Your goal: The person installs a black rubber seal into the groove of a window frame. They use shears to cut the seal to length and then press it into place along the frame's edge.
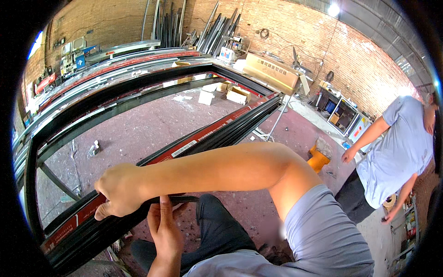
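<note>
Nearest me, both hands sit on the near rail of a big black window frame (138, 81), low and left of centre. Right hand (121, 190), arm crossing in from the right, is closed over the top of the frame rail (217, 131), fingers wrapped around its far side. Left hand (164, 226) comes up from below, thumb and fingers pinching a thin black rubber strip (182, 199) just beside the right hand; strip lies along the rail edge.

Handling, my read: strip is soft, floppy, light, will kink or stretch if pulled hard. Best held pinched close to where it meets the rail, short lengths at a time. Rail looks like aluminium section: stiff, hard-cornered, light for its size but long and awkward; red-and-white protective tape (184, 147) on its face could be slick. Grip over the top, as the right hand has it, looks secure.

Edges: rail runs diagonally from lower left to upper right, ends at a corner near the cardboard boxes (238, 95). Frame lies propped above the reddish floor (147, 124), floor visible through the opening. My knee in dark trousers (217, 226) is right under the rail, so little room below.

Room: open along the rail to the upper right. An orange stand (317, 160) sits near on the right; another person in a pale shirt (397, 152) stands farther right, well apart. More long profiles (217, 27) lean on the brick wall (350, 60) at the back.
</note>
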Demonstrator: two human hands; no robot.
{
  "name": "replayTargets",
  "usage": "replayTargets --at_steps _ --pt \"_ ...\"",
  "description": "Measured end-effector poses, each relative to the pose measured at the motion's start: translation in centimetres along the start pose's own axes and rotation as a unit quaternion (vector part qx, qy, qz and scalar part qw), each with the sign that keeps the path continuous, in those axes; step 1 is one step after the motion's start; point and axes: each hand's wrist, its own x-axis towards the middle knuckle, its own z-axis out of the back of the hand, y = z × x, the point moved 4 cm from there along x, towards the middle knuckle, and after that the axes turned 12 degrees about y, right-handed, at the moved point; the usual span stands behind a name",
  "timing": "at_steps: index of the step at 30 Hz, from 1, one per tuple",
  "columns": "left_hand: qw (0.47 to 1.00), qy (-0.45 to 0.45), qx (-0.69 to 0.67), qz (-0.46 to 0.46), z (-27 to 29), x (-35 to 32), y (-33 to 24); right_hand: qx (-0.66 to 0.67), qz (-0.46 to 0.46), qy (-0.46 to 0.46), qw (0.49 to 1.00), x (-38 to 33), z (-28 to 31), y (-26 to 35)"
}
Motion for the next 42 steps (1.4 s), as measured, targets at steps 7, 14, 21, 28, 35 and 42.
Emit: replayTargets --at_steps 7,14,21,28,35,42 --pt "1.000 -0.009 0.022 -0.006 -0.1 -0.3 -0.6 0.025 0.001 -0.001 1.000 -0.7 0.2 -0.6" --pt "0.999 0.026 0.037 -0.031 -0.3 -0.6 -0.9 -0.021 0.008 -0.036 0.999 -0.8 -0.3 -1.4" --pt "0.997 0.040 0.041 -0.048 -0.1 -0.9 -1.1 0.003 0.010 -0.024 1.000 -1.2 0.1 -1.3" --pt "0.997 0.049 0.047 -0.046 0.2 -1.0 -1.1 -0.012 -0.005 -0.031 0.999 -2.4 -0.3 -2.8" --pt "0.994 0.057 0.064 -0.068 -0.8 -1.2 -1.0 -0.001 -0.016 -0.021 1.000 -3.2 0.4 -2.5" --pt "0.994 0.077 0.053 -0.063 -1.0 -1.3 -1.7 -0.008 -0.024 -0.043 0.999 -4.0 0.3 -4.3"
